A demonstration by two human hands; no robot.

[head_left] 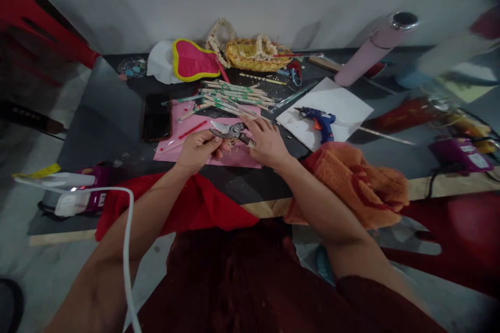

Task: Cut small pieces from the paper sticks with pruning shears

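Both hands meet above a pink sheet (pixel 167 152) on the dark table. My right hand (pixel 267 140) is wrapped round the handles of the pruning shears (pixel 233 130), whose metal blades point left. My left hand (pixel 198 150) is closed by the blade end, thumb and fingers pressed together; what it pinches is too small to make out. Small pale pieces (pixel 231 145) show below the shears. Behind the hands lies a pile of wooden sticks in green-printed wrappers (pixel 234 94). A red stick (pixel 192 129) rests on the pink sheet, left of the shears.
A phone (pixel 157 117) lies left; a blue glue gun (pixel 321 120) rests on white paper (pixel 351 105) at right. Behind stand a wicker basket (pixel 250 57) and pink bottle (pixel 371 52). Orange cloth (pixel 351 182) and red cloth (pixel 211 203) cover the front edge. A white cable (pixel 127 250) crosses my left arm.
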